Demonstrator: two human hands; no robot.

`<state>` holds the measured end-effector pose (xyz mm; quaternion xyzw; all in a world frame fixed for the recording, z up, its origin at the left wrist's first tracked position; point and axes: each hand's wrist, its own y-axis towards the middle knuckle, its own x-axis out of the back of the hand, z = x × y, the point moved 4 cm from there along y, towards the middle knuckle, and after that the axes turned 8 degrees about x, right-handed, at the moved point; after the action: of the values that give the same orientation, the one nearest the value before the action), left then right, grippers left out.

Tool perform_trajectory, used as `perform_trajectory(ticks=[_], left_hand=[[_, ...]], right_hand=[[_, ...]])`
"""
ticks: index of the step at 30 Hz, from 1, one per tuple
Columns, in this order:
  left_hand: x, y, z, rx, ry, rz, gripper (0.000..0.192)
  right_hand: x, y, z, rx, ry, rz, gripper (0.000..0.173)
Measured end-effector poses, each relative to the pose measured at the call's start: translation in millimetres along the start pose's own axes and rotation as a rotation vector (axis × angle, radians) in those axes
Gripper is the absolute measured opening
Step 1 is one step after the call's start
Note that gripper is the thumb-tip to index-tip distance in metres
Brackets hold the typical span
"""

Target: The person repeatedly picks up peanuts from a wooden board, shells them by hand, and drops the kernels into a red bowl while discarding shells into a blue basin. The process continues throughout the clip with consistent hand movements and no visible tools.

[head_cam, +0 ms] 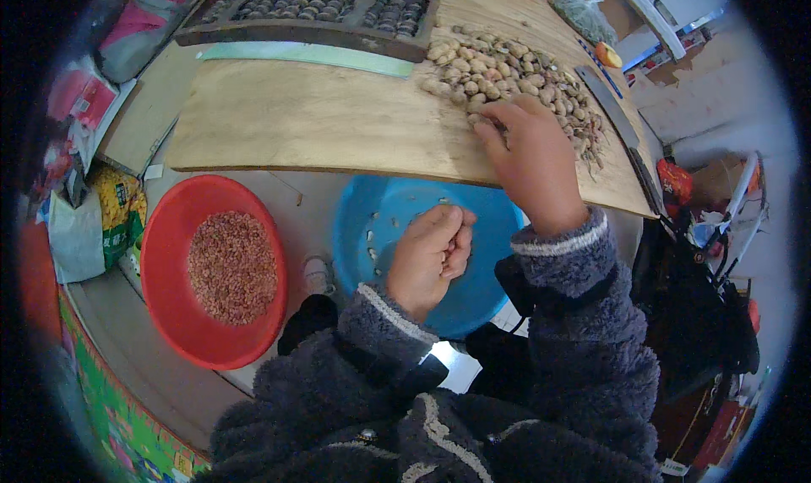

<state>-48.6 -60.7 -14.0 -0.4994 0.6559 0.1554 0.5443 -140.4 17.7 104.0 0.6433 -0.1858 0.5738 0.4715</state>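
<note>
My right hand reaches over the near edge of a heap of unshelled peanuts on a wooden board. Its thumb and forefinger meet around a peanut at the heap's edge, but whether they grip it is unclear. Above a blue plastic basin, my left hand is curled into a loose fist. What the fist may hold is hidden by the fingers. A few pale shell bits lie in the basin. To the left stands a red plastic basin with many shelled peanuts in it.
An abacus lies at the board's back, behind a pale green strip. On the right are a long flat blade, a pencil, a piece of fruit and a tied plastic bag. A black bag hangs beyond.
</note>
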Motion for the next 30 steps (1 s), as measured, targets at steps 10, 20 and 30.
perform_trajectory(ticks=[10, 20, 30], left_hand=[[-10.0, -10.5, -18.9, -0.189, 0.136, -0.025, 0.022], [-22.6, -10.0, -5.1, -0.236, 0.443, 0.07, 0.018], [-10.2, 4.6, 6.9, -0.19, 0.531, -0.012, 0.012]], right_hand=[[2.1, -10.8, -1.1, -0.262, 0.459, -0.165, 0.016], [-42.4, -130.6, 5.9, -0.914, 1.656, -0.064, 0.024], [-31.6, -140.1, -4.0, -0.707, 1.35, -0.096, 0.01]])
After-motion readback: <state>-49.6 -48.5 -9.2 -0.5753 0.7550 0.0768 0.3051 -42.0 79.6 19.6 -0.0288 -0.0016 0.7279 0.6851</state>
